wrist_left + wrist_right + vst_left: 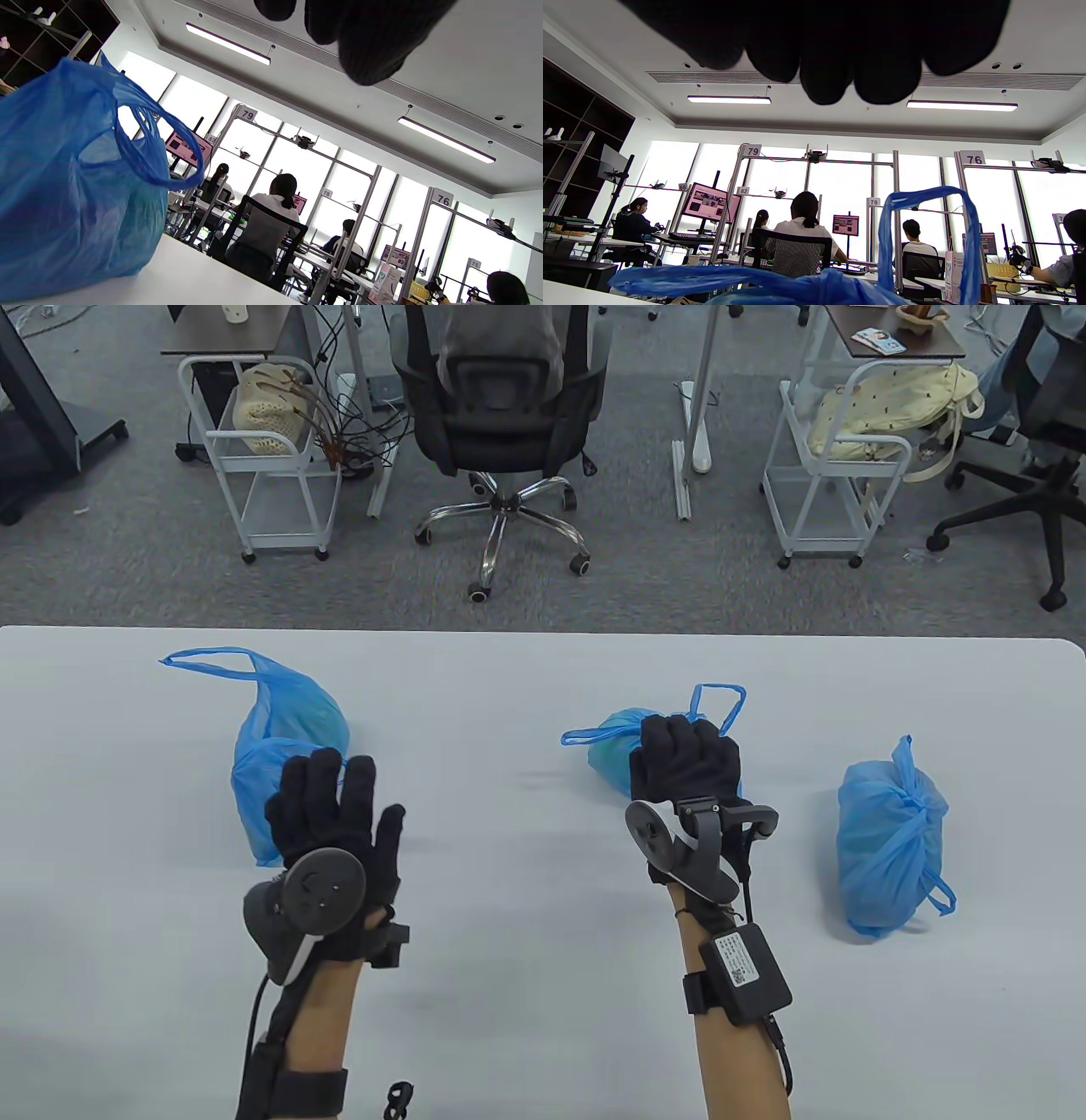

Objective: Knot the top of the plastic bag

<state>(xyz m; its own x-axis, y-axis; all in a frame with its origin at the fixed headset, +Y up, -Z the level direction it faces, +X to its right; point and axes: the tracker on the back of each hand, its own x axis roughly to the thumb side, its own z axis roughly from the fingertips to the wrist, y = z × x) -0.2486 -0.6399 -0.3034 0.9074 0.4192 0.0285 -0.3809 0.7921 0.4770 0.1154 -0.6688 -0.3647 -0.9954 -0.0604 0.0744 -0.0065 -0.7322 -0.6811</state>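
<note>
Three bags: thin, crinkled, translucent blue plastic, all on the white table (543, 984).
Left bag (284, 746): untied, lying with one loop handle stretched out flat toward the far left; in the left wrist view it bulges as a soft rumpled mound (72, 186) with a handle loop curling off its top.
Middle bag (612, 751): untied and squat, one handle standing as an upright loop, the other trailing flat to the left; in the right wrist view the standing loop (927, 237) rises as a twisted ribbon.
Right bag (891, 836): plump, top gathered into a knot, well apart from both hands.
Left hand (327, 836): black knit glove, fingers spread wide and straight, holding nothing, over the near end of the left bag; I cannot tell whether it touches the plastic.
Right hand (689, 768): black knit glove, fingers curled down over the middle bag's top; whether they actually grip the plastic cannot be told.
Trackers: dark round-faced units strapped on the back of each hand.
Readable writing: white signs 79 (751, 150) and 76 (974, 159) on the window posts; smaller tags 86, 82, 78.
Label on wrist box (745, 971): white sticker, print too small to read.
</note>
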